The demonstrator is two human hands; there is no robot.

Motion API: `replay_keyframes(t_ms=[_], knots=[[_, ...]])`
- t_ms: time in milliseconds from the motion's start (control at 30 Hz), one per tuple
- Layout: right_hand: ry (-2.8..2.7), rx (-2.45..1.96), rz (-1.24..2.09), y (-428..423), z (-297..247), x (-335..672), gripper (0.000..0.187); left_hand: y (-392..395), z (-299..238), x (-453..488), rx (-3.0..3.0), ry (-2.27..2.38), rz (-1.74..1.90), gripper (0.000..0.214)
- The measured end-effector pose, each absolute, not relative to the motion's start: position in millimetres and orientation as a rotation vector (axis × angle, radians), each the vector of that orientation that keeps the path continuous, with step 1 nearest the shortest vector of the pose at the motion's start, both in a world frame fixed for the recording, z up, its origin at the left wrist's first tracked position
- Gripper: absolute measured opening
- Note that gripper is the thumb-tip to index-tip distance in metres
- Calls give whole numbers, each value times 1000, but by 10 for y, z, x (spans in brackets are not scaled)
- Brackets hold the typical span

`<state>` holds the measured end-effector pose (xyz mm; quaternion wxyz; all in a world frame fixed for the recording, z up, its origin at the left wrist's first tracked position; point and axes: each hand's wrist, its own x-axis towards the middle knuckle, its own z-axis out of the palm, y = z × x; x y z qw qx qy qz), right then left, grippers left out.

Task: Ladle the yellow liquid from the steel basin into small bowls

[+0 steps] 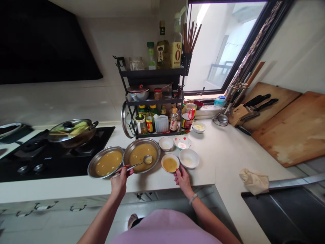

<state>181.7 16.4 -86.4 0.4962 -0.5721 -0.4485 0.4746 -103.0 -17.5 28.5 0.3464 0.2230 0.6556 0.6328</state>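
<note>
My left hand (119, 181) is closed round the handle of a metal spoon (142, 162), whose bowl rests over the yellow liquid in the right of two steel dishes (141, 155). Another steel dish (106, 166) of the same yellow liquid sits to its left. My right hand (182, 179) touches the near rim of a small white bowl (170, 163) holding yellow liquid, its fingers curled against it. An empty white bowl (189, 158) stands just to the right.
Two more small bowls (166, 143) and a patterned dish (182, 142) sit behind. A black spice rack (154, 98) stands at the back. A lidded wok (72, 130) is on the hob at left. Cutting boards (291, 125), a knife block (240, 113) and a sink (286, 210) lie to the right.
</note>
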Motion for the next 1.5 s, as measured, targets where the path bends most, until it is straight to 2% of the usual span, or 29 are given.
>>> replay_keyframes(t_ms=[467, 700, 1100, 1333, 1500], knots=[[-1062, -1383, 1163, 158, -850, 1806, 79, -133, 531, -853, 556, 1542, 1672, 15], [-1070, -1385, 1161, 153, -831, 1804, 78, -179, 578, -495, 804, 1527, 1512, 33], [-1085, -1406, 1145, 143, -820, 1805, 78, -400, 335, -302, 1882, 1356, 1300, 24], [-1079, -1395, 1163, 152, -841, 1807, 79, -315, 467, -681, 1393, 1789, 1513, 25], [-1099, -1398, 1151, 166, -883, 1813, 78, -306, 331, -1027, 1368, 1941, 1513, 23]])
